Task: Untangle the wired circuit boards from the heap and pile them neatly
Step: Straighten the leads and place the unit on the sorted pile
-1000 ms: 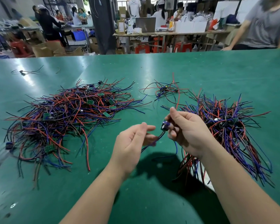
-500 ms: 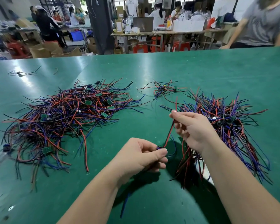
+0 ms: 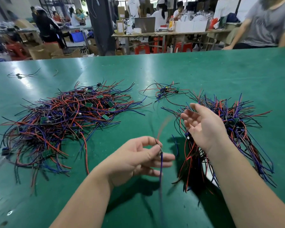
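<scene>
On the green desk [image 3: 204, 71] a broad heap [image 3: 64, 119] of red, blue and black wires dotted with small green boards lay to the left. A second pile [image 3: 237, 129] lay to the right, its leads fanned outward. A small cluster [image 3: 164, 92] sat between them, farther back. The left hand [image 3: 135, 158] pinched a wired circuit board [image 3: 161, 165] between thumb and forefinger above the desk (the board itself was blurred and mostly hidden). A blue lead hung down across its fingers. The right hand [image 3: 204, 129] hovered over the pile's near-left edge, fingers loosely spread, holding nothing. A lone wired piece [image 3: 19, 76] lay far left.
</scene>
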{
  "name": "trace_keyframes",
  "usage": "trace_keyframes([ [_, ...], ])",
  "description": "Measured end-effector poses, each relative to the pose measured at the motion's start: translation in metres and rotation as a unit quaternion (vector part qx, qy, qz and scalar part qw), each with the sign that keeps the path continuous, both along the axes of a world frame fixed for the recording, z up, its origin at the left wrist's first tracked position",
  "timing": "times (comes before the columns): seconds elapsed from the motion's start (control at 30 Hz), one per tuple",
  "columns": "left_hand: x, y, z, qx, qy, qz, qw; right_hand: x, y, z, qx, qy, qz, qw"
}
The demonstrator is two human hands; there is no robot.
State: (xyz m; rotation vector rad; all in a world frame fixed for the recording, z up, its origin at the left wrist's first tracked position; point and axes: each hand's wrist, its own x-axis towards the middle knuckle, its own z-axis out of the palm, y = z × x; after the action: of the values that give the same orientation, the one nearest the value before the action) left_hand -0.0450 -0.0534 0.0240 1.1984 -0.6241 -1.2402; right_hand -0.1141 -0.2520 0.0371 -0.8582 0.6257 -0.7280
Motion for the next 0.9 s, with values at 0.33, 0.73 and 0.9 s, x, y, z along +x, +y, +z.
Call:
trace_keyframes([
  [0.33, 0.009, -0.008, -0.003, -0.186, 0.183, 0.204, 0.944, -0.004, 0.040, -0.003, -0.315, 0.053, 0.306, 0.897],
  [0.73, -0.009, -0.021, -0.020, -0.088, -0.274, 0.262, 0.921, 0.002, 0.052, -0.002, -0.069, -0.106, 0.250, 0.960],
  [0.9, -0.002, -0.021, -0.024, -0.090, -0.374, 0.343, 0.857, -0.010, 0.036, 0.010, 0.059, -0.172, 0.337, 0.924],
])
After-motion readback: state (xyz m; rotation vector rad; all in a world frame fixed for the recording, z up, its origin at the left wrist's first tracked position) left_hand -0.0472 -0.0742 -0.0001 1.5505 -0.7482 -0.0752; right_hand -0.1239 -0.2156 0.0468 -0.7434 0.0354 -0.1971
